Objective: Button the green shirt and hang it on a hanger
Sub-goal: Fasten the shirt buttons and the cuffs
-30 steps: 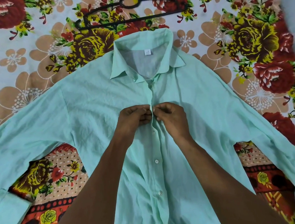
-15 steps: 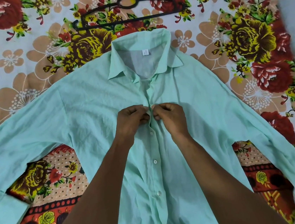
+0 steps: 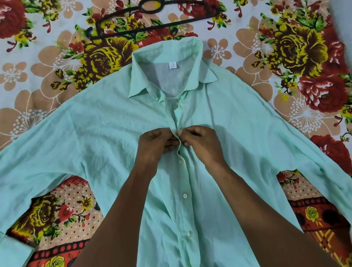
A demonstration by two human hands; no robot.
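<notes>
The green shirt (image 3: 110, 140) lies flat and face up on the flowered bedsheet, sleeves spread wide, collar pointing away from me. My left hand (image 3: 154, 144) and my right hand (image 3: 200, 141) meet at the front placket, below the open collar. Each hand pinches one edge of the placket, fingers curled, around a small white button between the fingertips. Below my hands several white buttons along the placket are fastened. The black plastic hanger (image 3: 153, 15) lies on the sheet just beyond the collar, apart from the shirt.
The flowered bedsheet (image 3: 31, 68) covers the whole surface under the shirt. A grey wall or floor strip (image 3: 351, 3) runs along the right edge. Sheet shows around the hanger and on both sides of the collar.
Both hands stay at the same spot on the placket. My fingertips have shifted slightly, and the button now shows between them. The shirt has not moved.
</notes>
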